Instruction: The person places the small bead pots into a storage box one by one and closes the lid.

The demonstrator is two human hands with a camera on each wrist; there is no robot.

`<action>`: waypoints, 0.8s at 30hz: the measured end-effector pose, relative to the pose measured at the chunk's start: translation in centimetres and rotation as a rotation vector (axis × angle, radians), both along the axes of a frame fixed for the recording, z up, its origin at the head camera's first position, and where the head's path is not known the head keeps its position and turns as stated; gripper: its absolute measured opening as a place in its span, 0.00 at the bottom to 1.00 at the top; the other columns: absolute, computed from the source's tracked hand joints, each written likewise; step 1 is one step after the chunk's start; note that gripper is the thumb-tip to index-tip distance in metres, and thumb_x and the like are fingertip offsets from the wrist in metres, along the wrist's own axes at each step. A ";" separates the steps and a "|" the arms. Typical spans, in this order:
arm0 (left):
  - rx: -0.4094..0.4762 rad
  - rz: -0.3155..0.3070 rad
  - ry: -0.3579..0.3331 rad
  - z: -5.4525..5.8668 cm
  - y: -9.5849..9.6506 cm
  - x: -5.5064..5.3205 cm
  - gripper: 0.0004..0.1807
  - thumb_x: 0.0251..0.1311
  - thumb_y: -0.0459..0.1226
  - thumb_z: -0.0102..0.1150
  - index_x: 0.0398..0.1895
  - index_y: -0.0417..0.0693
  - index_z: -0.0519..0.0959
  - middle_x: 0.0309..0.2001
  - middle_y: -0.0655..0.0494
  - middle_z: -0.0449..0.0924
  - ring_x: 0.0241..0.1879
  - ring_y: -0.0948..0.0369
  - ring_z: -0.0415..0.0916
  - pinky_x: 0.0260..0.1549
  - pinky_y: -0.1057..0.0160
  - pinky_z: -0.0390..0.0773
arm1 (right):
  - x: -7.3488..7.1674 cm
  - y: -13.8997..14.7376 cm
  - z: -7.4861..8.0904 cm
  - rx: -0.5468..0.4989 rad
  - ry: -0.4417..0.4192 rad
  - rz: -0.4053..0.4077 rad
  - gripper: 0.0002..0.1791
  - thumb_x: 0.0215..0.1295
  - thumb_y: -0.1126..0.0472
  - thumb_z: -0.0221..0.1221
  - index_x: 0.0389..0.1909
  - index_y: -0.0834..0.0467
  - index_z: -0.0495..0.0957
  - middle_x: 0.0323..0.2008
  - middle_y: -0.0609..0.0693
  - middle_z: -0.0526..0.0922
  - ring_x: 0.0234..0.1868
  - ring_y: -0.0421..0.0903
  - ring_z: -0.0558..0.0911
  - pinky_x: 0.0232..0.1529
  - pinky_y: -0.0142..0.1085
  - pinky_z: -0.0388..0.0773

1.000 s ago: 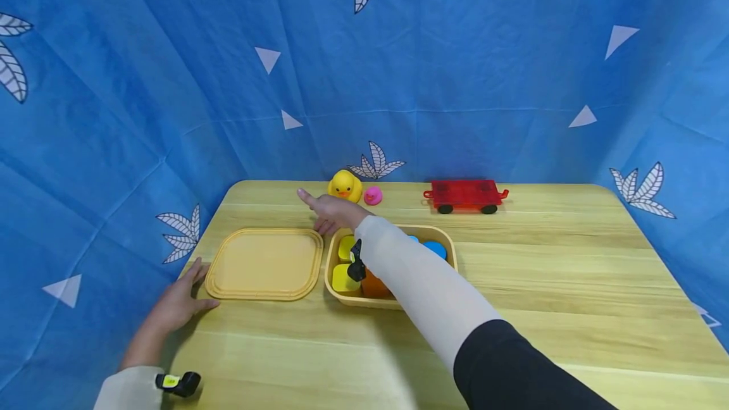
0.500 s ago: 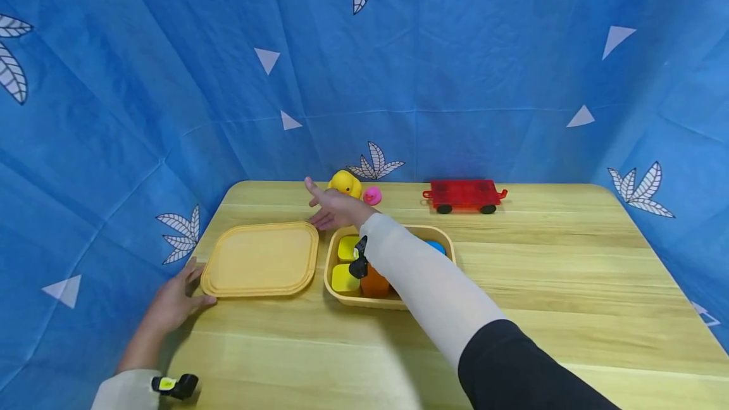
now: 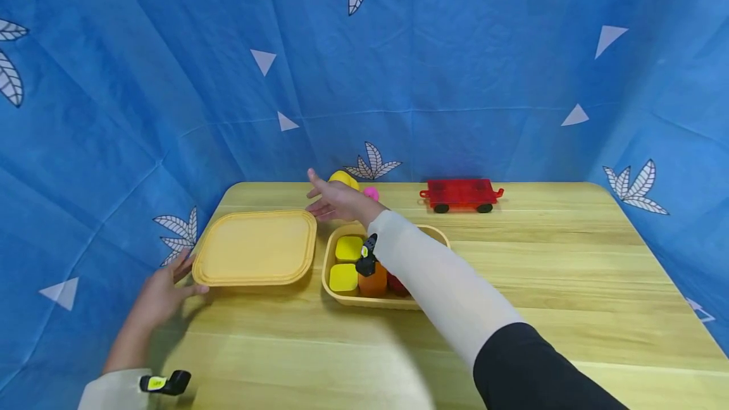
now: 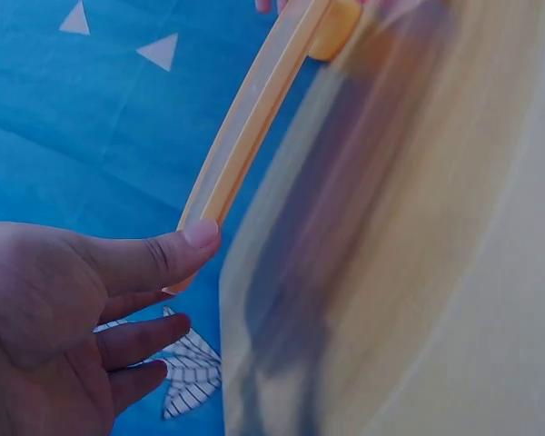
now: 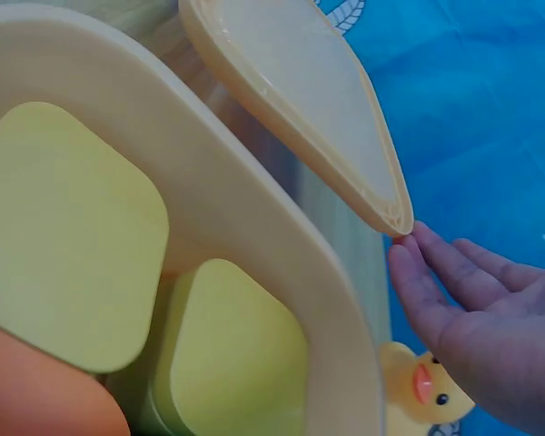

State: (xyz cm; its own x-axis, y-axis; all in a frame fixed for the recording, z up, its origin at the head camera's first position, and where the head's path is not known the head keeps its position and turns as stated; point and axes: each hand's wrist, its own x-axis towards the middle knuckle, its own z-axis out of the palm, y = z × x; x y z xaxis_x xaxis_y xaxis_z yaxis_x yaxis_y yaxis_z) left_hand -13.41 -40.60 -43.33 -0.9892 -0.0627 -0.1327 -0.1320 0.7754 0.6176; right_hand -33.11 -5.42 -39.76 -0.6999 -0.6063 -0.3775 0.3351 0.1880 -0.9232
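Note:
A cream-yellow plastic lid (image 3: 256,248) is raised off the table between the two hands. My left hand (image 3: 162,296) pinches its left edge, with the thumb (image 4: 200,234) on one face and a finger behind. At the lid's far right corner, my right hand (image 3: 342,201) touches it with nearly straight fingertips; in the head view that thumb points up, away from the lid. Beneath the right forearm stands a matching box (image 3: 370,302), holding yellow blocks (image 3: 343,278), an orange block (image 3: 373,282) and a dark red piece. The forearm hides the rest of its contents.
A yellow rubber duck (image 5: 422,386), partly covered by the right hand in the head view, and a small pink duck (image 3: 371,193) stand at the table's back edge. Right of them is a red toy wagon (image 3: 462,193). A blue curtain (image 3: 484,68) surrounds the wooden table (image 3: 541,283).
The lid has risen from the table and shifted slightly back and left, with my left hand moving along. My right hand has come to the lid's far right corner.

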 end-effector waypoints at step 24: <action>0.099 -0.099 0.159 2.7 9.0 -1.6 0.56 0.59 0.36 0.75 0.83 0.40 0.48 0.71 0.31 0.67 0.65 0.37 0.74 0.56 0.47 0.80 | 3.5 10.6 1.6 -0.119 0.104 -0.078 0.26 0.79 0.70 0.50 0.75 0.63 0.64 0.73 0.57 0.68 0.70 0.57 0.72 0.71 0.52 0.70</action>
